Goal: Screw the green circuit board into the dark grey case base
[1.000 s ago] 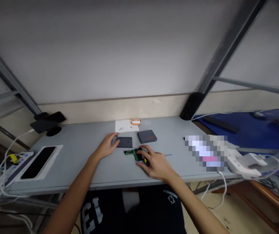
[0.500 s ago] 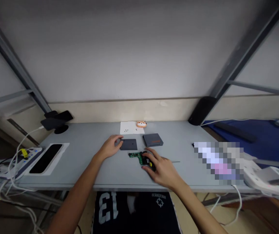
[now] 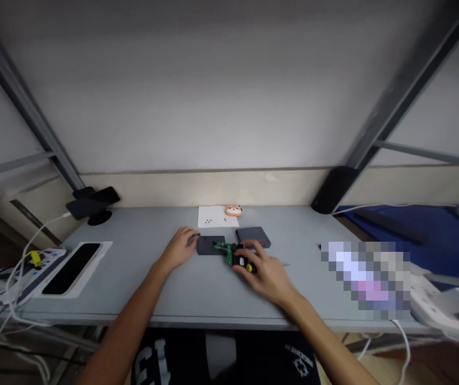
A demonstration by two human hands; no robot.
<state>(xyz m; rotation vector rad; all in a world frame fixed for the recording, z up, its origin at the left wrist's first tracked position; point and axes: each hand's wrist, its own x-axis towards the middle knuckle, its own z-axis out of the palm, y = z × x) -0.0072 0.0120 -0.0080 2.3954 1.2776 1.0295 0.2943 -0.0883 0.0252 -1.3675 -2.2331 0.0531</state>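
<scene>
My left hand [image 3: 180, 247] is at the left end of a dark flat panel [image 3: 209, 247] lying on the table, its thumb and forefinger closed about that edge. My right hand [image 3: 268, 274] grips a green circuit board [image 3: 229, 255] with a black part attached, and its left end overlaps the panel. By the same fingers shows a yellow-and-black handle end [image 3: 250, 267], and a thin metal shaft [image 3: 285, 264] sticks out beyond the hand, partly hidden. A dark grey box [image 3: 255, 236] with reddish lettering sits just behind the right hand.
Several tiny dark pieces [image 3: 208, 221] rest on a white sheet [image 3: 213, 213] at the back, beside an orange-and-white animal-faced item [image 3: 233, 210]. A phone [image 3: 72, 268] and power strip [image 3: 47, 275] are at left. A black cylinder [image 3: 334, 188] stands back right; a blurred-out screen [image 3: 363, 278] lies at right.
My right hand has lifted the circuit board up and forward, so its left end now covers part of the panel. My left hand has drawn back slightly leftward. The view has tilted up a little.
</scene>
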